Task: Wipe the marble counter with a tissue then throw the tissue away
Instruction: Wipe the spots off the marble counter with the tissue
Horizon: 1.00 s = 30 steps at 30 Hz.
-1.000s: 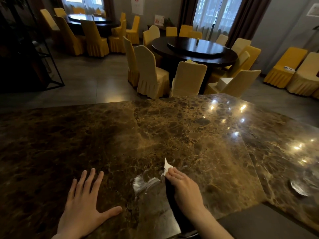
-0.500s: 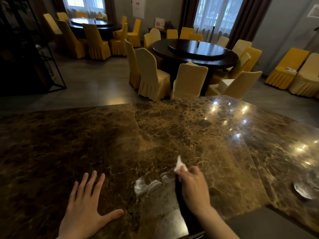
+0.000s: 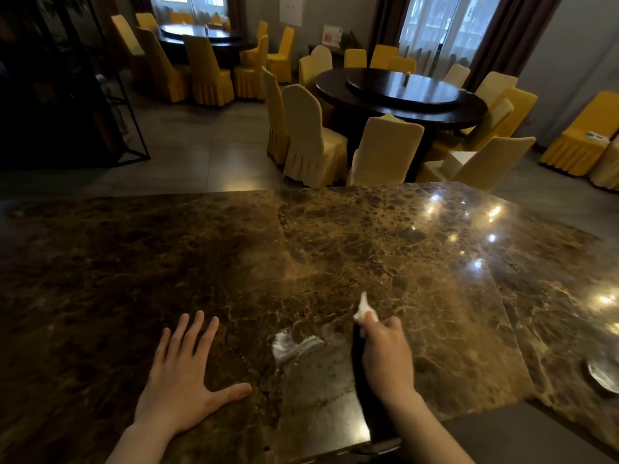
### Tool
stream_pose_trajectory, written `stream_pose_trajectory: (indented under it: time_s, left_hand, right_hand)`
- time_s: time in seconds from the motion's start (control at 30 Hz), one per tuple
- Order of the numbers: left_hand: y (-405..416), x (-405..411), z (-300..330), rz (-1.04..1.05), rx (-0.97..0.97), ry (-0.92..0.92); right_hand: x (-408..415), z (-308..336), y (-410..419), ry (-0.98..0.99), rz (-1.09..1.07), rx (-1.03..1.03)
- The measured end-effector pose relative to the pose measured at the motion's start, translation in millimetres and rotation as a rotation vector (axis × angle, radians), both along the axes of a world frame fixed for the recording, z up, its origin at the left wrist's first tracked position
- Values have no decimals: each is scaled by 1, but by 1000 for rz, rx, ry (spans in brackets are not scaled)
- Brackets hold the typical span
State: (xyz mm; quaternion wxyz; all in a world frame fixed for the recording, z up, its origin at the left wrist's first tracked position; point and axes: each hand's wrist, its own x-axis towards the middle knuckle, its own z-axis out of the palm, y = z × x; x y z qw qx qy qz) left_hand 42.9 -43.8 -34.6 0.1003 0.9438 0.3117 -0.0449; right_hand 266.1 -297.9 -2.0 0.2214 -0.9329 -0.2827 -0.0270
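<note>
The right hand is pinching a small white tissue against the marble counter, fingers closed on it; the left hand is resting flat, empty; pressing evenly in overlapping strokes would suit the pale smear beside it

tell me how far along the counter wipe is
Done: the tissue is already gripped in the right hand. In hand: wiping the marble counter, with the left hand flat on it. Left: more wiping and binning the tissue; no bin is visible.
</note>
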Motion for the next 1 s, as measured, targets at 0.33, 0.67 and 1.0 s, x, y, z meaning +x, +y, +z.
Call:
stream_pose_trajectory:
  time_s: [0.33,0.67,1.0]
  left_hand:
    - [0,0,-3,3,-1,-10]
    - [1,1,-1,8,-4,-28]
    - [0,0,-1,4,8,-29]
  right_hand:
    - [-12,-2,10,20,143,12]
    - [22,4,40,36,91,-114]
    - [9,16,59,19,87,-55]
